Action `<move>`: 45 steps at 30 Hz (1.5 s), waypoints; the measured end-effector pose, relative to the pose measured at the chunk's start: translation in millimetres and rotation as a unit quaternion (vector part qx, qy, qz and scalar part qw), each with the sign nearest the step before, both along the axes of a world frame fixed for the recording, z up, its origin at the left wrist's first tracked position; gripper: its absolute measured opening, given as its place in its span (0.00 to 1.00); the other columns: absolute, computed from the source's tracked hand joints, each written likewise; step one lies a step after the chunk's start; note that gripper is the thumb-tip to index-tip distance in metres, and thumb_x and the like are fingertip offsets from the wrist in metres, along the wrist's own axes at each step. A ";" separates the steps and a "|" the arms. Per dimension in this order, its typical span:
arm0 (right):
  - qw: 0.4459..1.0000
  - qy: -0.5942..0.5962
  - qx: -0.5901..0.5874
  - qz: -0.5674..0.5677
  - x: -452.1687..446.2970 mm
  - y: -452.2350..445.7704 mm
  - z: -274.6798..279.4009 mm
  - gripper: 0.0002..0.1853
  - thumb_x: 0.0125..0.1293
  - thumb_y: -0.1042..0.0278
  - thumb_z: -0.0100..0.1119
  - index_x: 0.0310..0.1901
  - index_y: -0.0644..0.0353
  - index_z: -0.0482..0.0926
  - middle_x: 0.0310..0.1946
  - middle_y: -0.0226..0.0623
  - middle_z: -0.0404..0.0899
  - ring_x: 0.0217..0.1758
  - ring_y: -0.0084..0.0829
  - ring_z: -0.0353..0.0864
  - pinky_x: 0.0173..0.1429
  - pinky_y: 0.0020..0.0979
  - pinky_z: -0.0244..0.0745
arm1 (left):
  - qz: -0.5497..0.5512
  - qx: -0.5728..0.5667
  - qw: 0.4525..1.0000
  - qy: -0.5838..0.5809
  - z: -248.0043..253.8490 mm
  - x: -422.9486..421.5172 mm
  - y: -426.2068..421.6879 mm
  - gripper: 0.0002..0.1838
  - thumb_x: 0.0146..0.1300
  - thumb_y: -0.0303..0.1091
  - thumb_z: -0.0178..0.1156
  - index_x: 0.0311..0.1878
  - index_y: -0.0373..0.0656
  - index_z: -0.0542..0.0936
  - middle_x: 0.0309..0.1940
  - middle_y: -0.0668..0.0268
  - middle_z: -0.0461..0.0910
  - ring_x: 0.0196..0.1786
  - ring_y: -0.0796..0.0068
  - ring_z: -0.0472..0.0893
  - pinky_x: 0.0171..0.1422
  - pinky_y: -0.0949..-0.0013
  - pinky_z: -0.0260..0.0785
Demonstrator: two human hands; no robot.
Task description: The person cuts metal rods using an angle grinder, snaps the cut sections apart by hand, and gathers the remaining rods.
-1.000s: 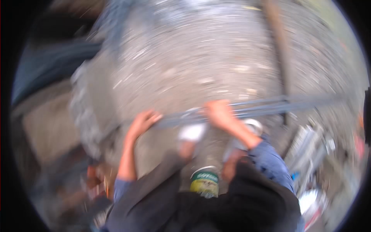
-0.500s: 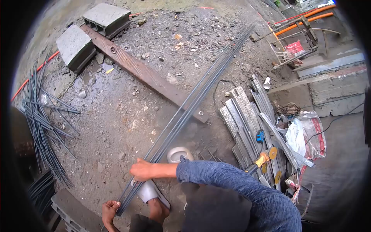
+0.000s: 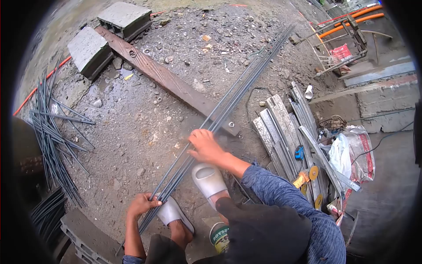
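A bundle of long thin steel reinforcing bars point(image 3: 246, 92) runs slantwise from beside my feet to the upper right, crossing a wooden plank point(image 3: 169, 81). My left hand point(image 3: 141, 205) grips the bars near their close end, with the thumb lying across them. Farther along, my right hand point(image 3: 205, 145) reaches over the same bundle with fingers curled around its left side; the fingertips are partly hidden. My feet, in pale sandals point(image 3: 210, 180), stand beside and partly behind the bars.
Two hollow blocks point(image 3: 90, 50) sit at the plank's far end. More cut bars point(image 3: 52, 136) lie in a heap at left. On the right are metal channels point(image 3: 281, 127), a blue tape measure point(image 3: 299, 152) and an angle grinder point(image 3: 304, 178). A paint can point(image 3: 219, 235) stands by my legs.
Both hands have moved up along the bars, away from the close end. My right leg has shifted, bringing more of its sandal and the paint can into view.
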State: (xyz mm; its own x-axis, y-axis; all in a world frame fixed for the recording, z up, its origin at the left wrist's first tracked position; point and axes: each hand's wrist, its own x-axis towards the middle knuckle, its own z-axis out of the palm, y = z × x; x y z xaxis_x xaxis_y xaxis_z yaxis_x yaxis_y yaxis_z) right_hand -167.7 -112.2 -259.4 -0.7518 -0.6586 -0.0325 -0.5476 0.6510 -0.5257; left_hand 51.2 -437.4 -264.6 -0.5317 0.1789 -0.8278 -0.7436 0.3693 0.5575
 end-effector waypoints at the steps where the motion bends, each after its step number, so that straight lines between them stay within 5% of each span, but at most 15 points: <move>1: 0.999 -0.014 -0.003 -0.039 3.5 2.4 -0.4 0.23 0.58 0.60 0.77 0.51 0.58 0.78 0.55 0.43 0.74 0.63 0.48 0.71 0.70 0.49 0.62 | 0.005 -0.005 1.000 -0.004 -9.6 4.2 2.4 0.16 0.55 0.42 0.83 0.32 0.45 0.84 0.25 0.78 0.79 0.30 0.83 0.72 0.34 0.68 0.64; 7: 0.991 -0.022 -0.039 -0.125 9.4 13.7 -14.4 0.19 0.61 0.62 0.74 0.49 0.58 0.79 0.52 0.42 0.76 0.64 0.45 0.73 0.70 0.48 0.63 | 0.046 0.026 0.998 -0.018 -26.8 18.4 -1.9 0.15 0.54 0.40 0.84 0.32 0.44 0.85 0.24 0.79 0.79 0.28 0.84 0.71 0.34 0.70 0.65; 13: 0.996 0.030 0.041 0.080 0.6 20.6 -4.6 0.15 0.67 0.60 0.67 0.51 0.57 0.83 0.49 0.36 0.82 0.64 0.39 0.76 0.71 0.48 0.64 | 0.049 0.021 0.998 -0.012 -20.2 26.7 -14.9 0.16 0.52 0.39 0.84 0.31 0.43 0.85 0.23 0.79 0.77 0.27 0.84 0.69 0.32 0.68 0.63; 17: 0.993 0.017 0.050 0.108 2.0 19.1 -13.0 0.14 0.68 0.61 0.66 0.52 0.56 0.82 0.49 0.36 0.81 0.62 0.38 0.77 0.71 0.49 0.64 | -0.003 -0.040 0.999 -0.013 -15.2 37.8 -27.4 0.18 0.51 0.41 0.85 0.28 0.42 0.83 0.21 0.78 0.75 0.27 0.82 0.68 0.32 0.67 0.63; 26: 0.992 0.041 -0.029 0.117 -3.3 -3.0 9.6 0.24 0.60 0.56 0.73 0.56 0.56 0.80 0.53 0.41 0.79 0.64 0.45 0.75 0.70 0.51 0.65 | 0.066 -0.039 0.996 -0.035 -5.2 68.7 -48.5 0.22 0.52 0.44 0.84 0.27 0.43 0.79 0.21 0.77 0.72 0.27 0.80 0.66 0.31 0.65 0.60; 29: 0.981 -0.021 0.066 0.180 -25.8 -5.7 19.0 0.25 0.57 0.53 0.76 0.52 0.57 0.83 0.49 0.43 0.82 0.59 0.49 0.78 0.64 0.50 0.67 | -0.053 -0.057 0.997 0.025 -36.0 80.3 -51.8 0.26 0.59 0.60 0.76 0.27 0.48 0.77 0.22 0.76 0.67 0.28 0.77 0.66 0.32 0.63 0.60; 31: 0.966 -0.083 0.131 0.205 -47.7 -21.5 9.6 0.23 0.52 0.51 0.80 0.43 0.58 0.86 0.39 0.45 0.85 0.48 0.50 0.84 0.55 0.48 0.74 | -0.069 -0.040 0.991 0.105 -56.0 90.8 -49.7 0.29 0.62 0.63 0.71 0.30 0.43 0.80 0.21 0.65 0.74 0.27 0.69 0.70 0.33 0.55 0.64; 32: 0.961 -0.102 0.150 0.210 -51.5 -27.6 3.4 0.24 0.49 0.52 0.81 0.42 0.59 0.86 0.39 0.46 0.85 0.45 0.51 0.84 0.53 0.48 0.75 | -0.038 -0.013 0.988 0.151 -53.4 88.2 -44.8 0.30 0.62 0.63 0.71 0.29 0.41 0.81 0.21 0.59 0.76 0.27 0.65 0.72 0.33 0.52 0.65; 33: 0.954 -0.155 0.145 0.212 -58.3 -33.1 -12.3 0.21 0.48 0.64 0.82 0.41 0.61 0.83 0.34 0.40 0.83 0.40 0.40 0.82 0.51 0.40 0.75 | -0.112 -0.065 0.983 0.130 -67.6 88.6 -46.4 0.31 0.62 0.64 0.71 0.28 0.40 0.80 0.21 0.62 0.76 0.26 0.65 0.72 0.32 0.53 0.65; 35: 0.909 -0.346 0.118 0.198 -69.6 -44.8 -45.9 0.19 0.46 0.82 0.78 0.38 0.61 0.76 0.31 0.23 0.70 0.37 0.20 0.67 0.43 0.26 0.68 | -0.056 -0.056 0.990 0.117 -74.2 85.9 -46.4 0.25 0.56 0.55 0.78 0.27 0.43 0.79 0.20 0.68 0.75 0.26 0.69 0.72 0.32 0.55 0.65; 37: 0.889 -0.337 0.170 0.257 -65.7 -68.4 -50.8 0.16 0.46 0.82 0.75 0.33 0.63 0.76 0.26 0.24 0.71 0.32 0.20 0.68 0.38 0.28 0.68 | 0.003 -0.051 0.997 0.065 -61.7 82.8 -48.5 0.21 0.50 0.47 0.82 0.30 0.43 0.83 0.25 0.68 0.81 0.29 0.68 0.75 0.35 0.54 0.66; 41: 0.849 -0.349 0.289 0.270 -56.0 -91.9 -30.8 0.11 0.48 0.82 0.70 0.29 0.64 0.76 0.22 0.24 0.70 0.28 0.20 0.69 0.34 0.30 0.67 | -0.008 -0.090 0.992 0.090 -88.0 85.4 -37.1 0.22 0.49 0.49 0.82 0.34 0.42 0.86 0.30 0.62 0.86 0.35 0.63 0.81 0.41 0.52 0.72; 44: 0.841 -0.353 0.292 0.287 -58.7 -88.4 -38.9 0.10 0.51 0.82 0.69 0.31 0.64 0.76 0.23 0.23 0.69 0.29 0.21 0.69 0.34 0.30 0.67 | -0.015 -0.101 0.991 0.086 -107.2 89.4 -33.0 0.25 0.50 0.56 0.81 0.34 0.43 0.88 0.30 0.66 0.86 0.35 0.66 0.80 0.43 0.53 0.71; 45: 0.891 -0.337 0.186 0.242 -56.9 -68.5 -61.3 0.10 0.51 0.81 0.69 0.31 0.63 0.75 0.23 0.22 0.68 0.29 0.20 0.68 0.33 0.30 0.66 | -0.016 -0.107 0.991 0.075 -97.9 89.6 -35.0 0.26 0.51 0.57 0.80 0.38 0.43 0.89 0.35 0.64 0.87 0.40 0.64 0.82 0.46 0.53 0.73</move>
State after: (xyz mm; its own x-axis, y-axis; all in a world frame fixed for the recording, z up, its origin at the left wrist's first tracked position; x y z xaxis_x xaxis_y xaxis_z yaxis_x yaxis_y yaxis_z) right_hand -224.6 -180.6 -320.7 -0.1094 -0.7498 -0.6525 -0.4521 0.6222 -0.6392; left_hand 140.7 -472.4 -362.5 -0.6491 0.0269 -0.7603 -0.6441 0.5124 0.5680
